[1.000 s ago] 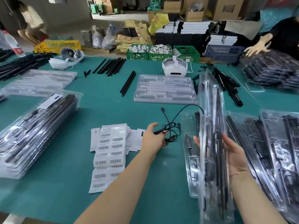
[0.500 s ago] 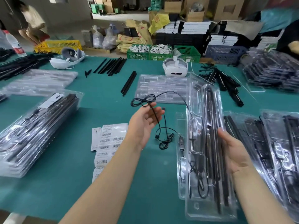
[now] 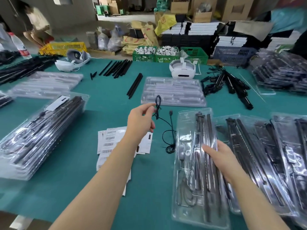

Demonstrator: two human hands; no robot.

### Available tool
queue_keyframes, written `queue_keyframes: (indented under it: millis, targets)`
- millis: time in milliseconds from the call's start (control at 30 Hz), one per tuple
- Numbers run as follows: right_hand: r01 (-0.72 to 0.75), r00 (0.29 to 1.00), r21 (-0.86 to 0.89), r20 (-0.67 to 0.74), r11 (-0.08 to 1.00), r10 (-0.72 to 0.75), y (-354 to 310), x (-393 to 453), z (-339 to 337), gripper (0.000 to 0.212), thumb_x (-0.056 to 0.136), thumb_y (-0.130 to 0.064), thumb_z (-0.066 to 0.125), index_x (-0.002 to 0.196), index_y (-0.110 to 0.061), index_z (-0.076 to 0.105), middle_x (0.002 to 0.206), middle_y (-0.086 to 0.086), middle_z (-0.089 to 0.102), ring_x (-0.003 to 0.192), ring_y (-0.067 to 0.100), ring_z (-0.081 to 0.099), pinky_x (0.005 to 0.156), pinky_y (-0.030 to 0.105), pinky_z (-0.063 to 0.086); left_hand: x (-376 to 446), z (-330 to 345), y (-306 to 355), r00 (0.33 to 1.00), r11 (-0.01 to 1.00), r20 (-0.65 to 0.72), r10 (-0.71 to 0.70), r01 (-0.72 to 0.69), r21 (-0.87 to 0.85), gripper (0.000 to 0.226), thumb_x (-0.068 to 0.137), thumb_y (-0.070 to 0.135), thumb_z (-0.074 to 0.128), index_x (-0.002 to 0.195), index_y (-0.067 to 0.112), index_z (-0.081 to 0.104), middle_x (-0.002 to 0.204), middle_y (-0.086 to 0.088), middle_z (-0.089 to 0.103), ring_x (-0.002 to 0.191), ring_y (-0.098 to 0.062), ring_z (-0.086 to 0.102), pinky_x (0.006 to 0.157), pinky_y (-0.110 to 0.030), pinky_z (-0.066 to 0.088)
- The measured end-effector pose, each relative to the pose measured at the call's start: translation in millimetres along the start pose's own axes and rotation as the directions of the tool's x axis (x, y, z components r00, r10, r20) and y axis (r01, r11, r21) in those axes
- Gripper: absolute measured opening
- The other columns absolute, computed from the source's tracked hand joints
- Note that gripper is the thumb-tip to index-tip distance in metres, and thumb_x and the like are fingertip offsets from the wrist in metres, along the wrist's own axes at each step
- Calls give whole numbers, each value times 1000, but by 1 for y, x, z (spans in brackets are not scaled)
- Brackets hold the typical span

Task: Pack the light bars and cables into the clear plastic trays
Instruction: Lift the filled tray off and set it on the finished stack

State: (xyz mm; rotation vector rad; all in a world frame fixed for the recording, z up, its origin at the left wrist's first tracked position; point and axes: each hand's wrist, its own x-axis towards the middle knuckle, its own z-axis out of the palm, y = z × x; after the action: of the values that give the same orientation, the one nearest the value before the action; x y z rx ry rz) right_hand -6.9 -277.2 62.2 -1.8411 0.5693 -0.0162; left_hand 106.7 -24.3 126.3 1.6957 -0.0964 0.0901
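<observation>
Tray [image 3: 187, 163] has come down since the earlier frames: a second ago it stood nearly on edge in the right hand, half a second ago it was tilted, now it lies flat on the green table [image 3: 79, 193], lower centre-right of frame. Left hand [image 3: 141, 122] has risen from table level to mid-frame, drawing the cable [image 3: 171, 128] up with it.

I read the flat tray as staging: pockets face up so the cable can drop in. Right hand [image 3: 221, 159] lies across the light bars [image 3: 207, 146] with fingers mostly straight, pressing rather than clutching, probably to keep the bars seated and the tray from sliding. Left hand pinches a folded loop of the cable between thumb and fingertips; the rest trails down to a small coil on the table just left of the tray. My guess is I'm gathering it into a bundle for the tray's left pockets. The cable is not in the tray yet.

Outward: barcode labels [image 3: 108, 140] under the left forearm, empty tray stack [image 3: 172, 92] upper centre, filled stacks at left [image 3: 38, 135] and right edge [image 3: 265, 163], loose bars [image 3: 118, 68] and a white headset [image 3: 182, 69] at top.
</observation>
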Motion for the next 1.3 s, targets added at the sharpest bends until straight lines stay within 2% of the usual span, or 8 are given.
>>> queue_keyframes:
  millis: [133,267,500,667,767,1000,1133,1300]
  targets:
    - [37,987,-340,-133,940,-87,-9,-4,-3,79,90,-46,69,154,-14,33,152,7,46,128,25,52,105,39,40,-3,7,-8,994,995,113,-11,0,95,23,95,15,64,117,20,70,94,7,72,51,-8,57,55,-25,54]
    - [-4,977,-787,-135,616,-166,-14,-10,-13,76,86,-56,68,148,-19,43,142,9,50,129,27,47,98,42,48,-7,17,-13,983,984,183,-18,-15,178,23,94,10,63,111,26,70,100,13,73,54,-6,57,56,-23,52]
    - [425,858,-408,-103,808,-504,-54,-13,1,44,104,-42,37,136,-21,58,128,-2,63,117,13,57,99,34,45,-25,42,-21,937,981,347,27,-92,173,29,97,3,54,111,24,68,97,8,75,54,-6,59,54,-15,46]
    - [541,824,-713,344,446,-449,-88,-1,11,59,101,-30,46,157,-24,28,161,-1,31,151,18,18,123,43,18,-35,48,-21,864,975,497,77,-169,142,34,97,2,53,111,33,61,97,12,69,58,-12,65,58,-40,53]
    - [511,859,-796,463,325,-217,-93,5,19,59,94,-33,54,150,-23,37,134,4,58,122,24,53,93,34,46,-37,46,-17,848,977,523,81,-173,128,31,96,3,57,102,33,61,87,13,66,61,-14,68,58,-42,53]
    - [373,922,-679,349,633,-169,-73,14,25,23,105,-31,46,89,-18,57,75,0,62,61,16,55,54,30,40,-33,35,-12,895,876,432,110,-293,384,9,91,21,70,93,28,65,91,8,66,67,-9,65,69,-30,52]
    - [134,893,-190,448,973,-35,-57,8,20,18,103,-27,52,104,-13,63,90,1,76,49,8,49,47,22,38,-31,27,-16,954,825,274,125,-253,505,11,92,32,69,81,30,67,69,12,64,68,-12,63,68,-30,52]
    - [-197,840,207,539,958,56,-50,8,19,46,103,-45,47,118,-6,67,94,11,72,55,11,47,47,21,32,-29,26,-20,970,833,217,112,-210,511,6,94,27,67,91,25,72,84,14,69,77,-5,61,72,-20,47]
